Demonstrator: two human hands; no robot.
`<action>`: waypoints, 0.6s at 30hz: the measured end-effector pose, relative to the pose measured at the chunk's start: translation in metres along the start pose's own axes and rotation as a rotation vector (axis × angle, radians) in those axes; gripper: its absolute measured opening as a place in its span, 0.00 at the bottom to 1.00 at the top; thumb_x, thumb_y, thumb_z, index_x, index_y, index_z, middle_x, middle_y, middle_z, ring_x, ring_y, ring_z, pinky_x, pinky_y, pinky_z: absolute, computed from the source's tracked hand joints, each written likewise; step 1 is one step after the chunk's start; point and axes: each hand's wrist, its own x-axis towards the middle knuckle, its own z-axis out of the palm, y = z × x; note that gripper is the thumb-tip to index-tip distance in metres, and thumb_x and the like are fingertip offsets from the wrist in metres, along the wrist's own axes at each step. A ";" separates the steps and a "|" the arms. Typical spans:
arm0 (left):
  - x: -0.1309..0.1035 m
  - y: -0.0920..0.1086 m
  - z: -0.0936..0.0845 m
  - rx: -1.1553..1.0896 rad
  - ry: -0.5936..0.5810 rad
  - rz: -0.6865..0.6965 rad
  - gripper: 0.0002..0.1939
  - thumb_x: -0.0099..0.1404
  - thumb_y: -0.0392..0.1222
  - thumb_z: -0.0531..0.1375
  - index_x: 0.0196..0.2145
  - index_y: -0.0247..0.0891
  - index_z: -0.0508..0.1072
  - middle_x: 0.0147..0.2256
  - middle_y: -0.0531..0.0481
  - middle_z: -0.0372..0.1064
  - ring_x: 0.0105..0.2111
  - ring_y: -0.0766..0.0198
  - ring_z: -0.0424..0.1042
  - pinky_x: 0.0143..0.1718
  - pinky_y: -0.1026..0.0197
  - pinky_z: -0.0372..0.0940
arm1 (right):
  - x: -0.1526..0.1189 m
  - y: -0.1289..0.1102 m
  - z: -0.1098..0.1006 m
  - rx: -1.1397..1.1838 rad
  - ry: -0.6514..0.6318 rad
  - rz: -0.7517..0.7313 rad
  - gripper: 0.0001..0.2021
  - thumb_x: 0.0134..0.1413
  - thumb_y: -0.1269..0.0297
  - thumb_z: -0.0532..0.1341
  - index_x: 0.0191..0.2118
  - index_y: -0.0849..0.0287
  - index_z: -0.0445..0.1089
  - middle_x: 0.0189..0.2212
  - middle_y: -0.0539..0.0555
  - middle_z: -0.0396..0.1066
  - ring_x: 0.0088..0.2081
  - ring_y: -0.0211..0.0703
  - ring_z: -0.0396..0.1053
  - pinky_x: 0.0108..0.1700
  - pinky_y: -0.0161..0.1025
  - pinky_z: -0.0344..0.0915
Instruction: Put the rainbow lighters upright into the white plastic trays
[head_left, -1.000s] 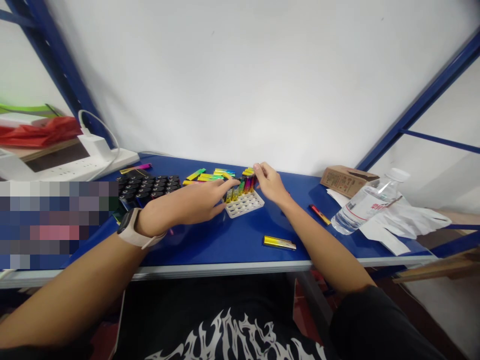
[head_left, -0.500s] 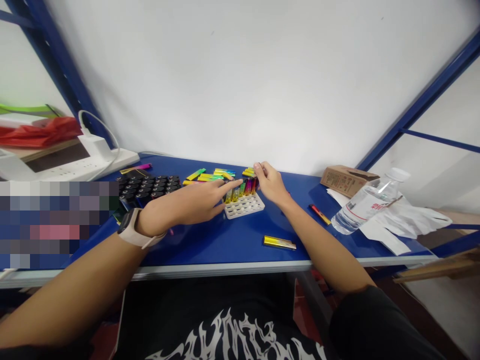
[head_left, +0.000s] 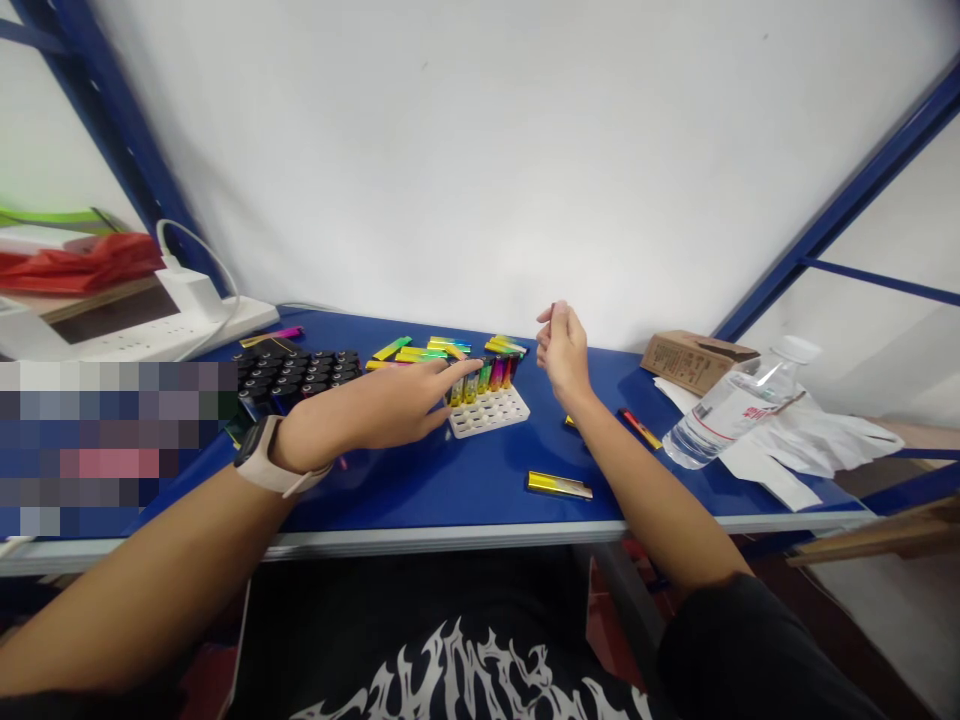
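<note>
A white tray with holes (head_left: 489, 414) rests on the blue table, and a row of shiny coloured lighters (head_left: 496, 374) stands upright along its back. My left hand (head_left: 397, 402) is at the tray's left side, fingers apart, its index finger stretched over the tops of the row. My right hand (head_left: 564, 350) is raised to the right of the tray and touches nothing on it. Its fingers are curled with the thumb up; whether anything small is between them I cannot make out. Several yellow and green lighters (head_left: 421, 355) lie behind the tray.
Many black-topped lighters (head_left: 289, 375) stand at the left, near a white power strip (head_left: 172, 330). A yellow lighter (head_left: 559, 486) lies near the front edge. To the right are a red lighter (head_left: 637, 428), a water bottle (head_left: 724, 415), a cardboard box (head_left: 686, 362) and white plastic (head_left: 825, 435).
My right hand has moved off the row of lighters, up and to the right. My left hand has stayed almost in place.
</note>
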 end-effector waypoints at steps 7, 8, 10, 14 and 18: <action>0.000 0.001 -0.001 -0.002 -0.010 -0.011 0.40 0.83 0.48 0.52 0.85 0.47 0.43 0.77 0.35 0.63 0.69 0.39 0.74 0.67 0.41 0.70 | -0.003 -0.015 0.004 0.137 0.005 0.209 0.30 0.75 0.35 0.54 0.26 0.50 0.53 0.16 0.40 0.43 0.16 0.33 0.41 0.17 0.33 0.43; 0.000 0.001 -0.001 -0.003 -0.008 -0.012 0.40 0.83 0.48 0.52 0.85 0.47 0.43 0.77 0.35 0.63 0.69 0.39 0.74 0.67 0.41 0.70 | -0.003 -0.016 0.004 0.139 -0.001 0.221 0.28 0.75 0.38 0.53 0.26 0.50 0.53 0.16 0.40 0.43 0.16 0.33 0.41 0.17 0.33 0.43; -0.001 0.000 -0.001 -0.005 0.001 -0.007 0.40 0.83 0.48 0.52 0.85 0.48 0.44 0.77 0.36 0.63 0.69 0.39 0.74 0.66 0.41 0.70 | -0.004 -0.017 0.004 0.140 -0.014 0.226 0.26 0.76 0.42 0.50 0.26 0.50 0.53 0.15 0.40 0.44 0.15 0.33 0.41 0.17 0.32 0.44; 0.000 0.001 -0.001 -0.006 -0.008 -0.013 0.40 0.83 0.48 0.53 0.86 0.49 0.43 0.77 0.36 0.64 0.68 0.39 0.75 0.66 0.42 0.70 | -0.006 -0.018 0.004 0.166 -0.044 0.193 0.23 0.75 0.45 0.50 0.28 0.50 0.54 0.16 0.41 0.45 0.15 0.33 0.41 0.17 0.32 0.45; 0.000 0.003 -0.002 0.006 -0.026 -0.025 0.41 0.82 0.47 0.52 0.86 0.48 0.43 0.78 0.36 0.62 0.69 0.39 0.74 0.66 0.41 0.70 | -0.006 -0.016 0.005 0.202 -0.070 0.175 0.25 0.75 0.41 0.51 0.28 0.50 0.53 0.16 0.40 0.43 0.16 0.33 0.39 0.17 0.31 0.42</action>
